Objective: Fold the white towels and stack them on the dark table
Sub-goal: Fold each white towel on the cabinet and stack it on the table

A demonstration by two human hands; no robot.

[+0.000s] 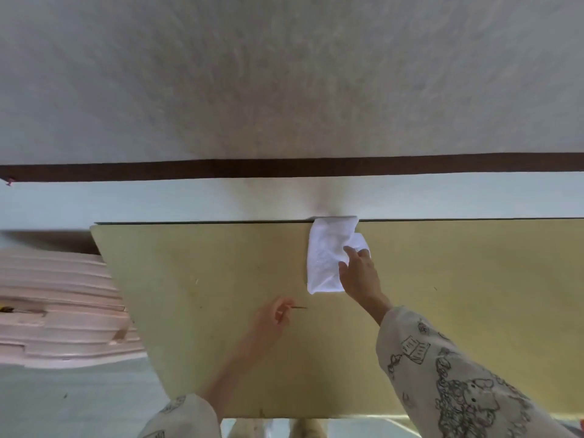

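A white towel, folded into a narrow upright rectangle, lies at the far edge of the yellowish-olive table, its top reaching the edge. My right hand rests on the towel's right side with fingers extended, and a bit of cloth shows past the fingertips. My left hand is blurred and hovers over the bare tabletop to the lower left of the towel, fingers loosely curled. A thin dark line lies just beyond its fingertips; it looks like a mark on the table.
The table's far edge meets a pale wall with a dark brown strip across it. A pink ridged plastic object stands off the table's left side. Pale floor shows at the lower left.
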